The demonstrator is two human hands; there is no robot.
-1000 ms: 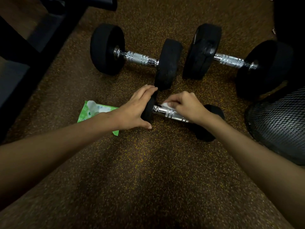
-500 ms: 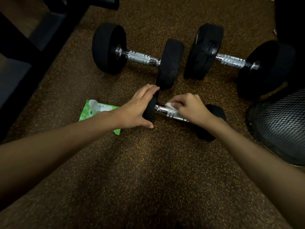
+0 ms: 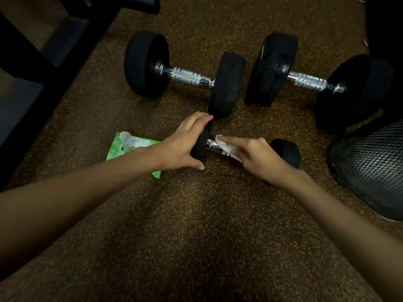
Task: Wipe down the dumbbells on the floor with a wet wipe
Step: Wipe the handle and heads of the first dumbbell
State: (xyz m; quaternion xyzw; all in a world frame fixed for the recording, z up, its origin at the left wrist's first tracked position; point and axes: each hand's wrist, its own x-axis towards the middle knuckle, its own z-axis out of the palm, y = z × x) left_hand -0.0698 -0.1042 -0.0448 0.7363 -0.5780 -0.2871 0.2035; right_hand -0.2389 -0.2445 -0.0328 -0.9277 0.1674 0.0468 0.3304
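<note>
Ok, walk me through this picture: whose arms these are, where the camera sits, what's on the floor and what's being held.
There is no machine here. The camera is worn on a person's head and looks forward and down, so the two bare arms reaching in from the bottom are that person's own.

On the speckled floor lie three dumbbells with black ends and shiny metal handles: two larger dumbbells further away, one on the left and one on the right, and a small dumbbell close by.

The left hand rests over one end of the small dumbbell, apparently steadying it. The right hand presses a white wet wipe against its handle.

A green wipe packet lies partly under the left forearm. At the right edge stands a black mesh object; I cannot tell what it is.
</note>
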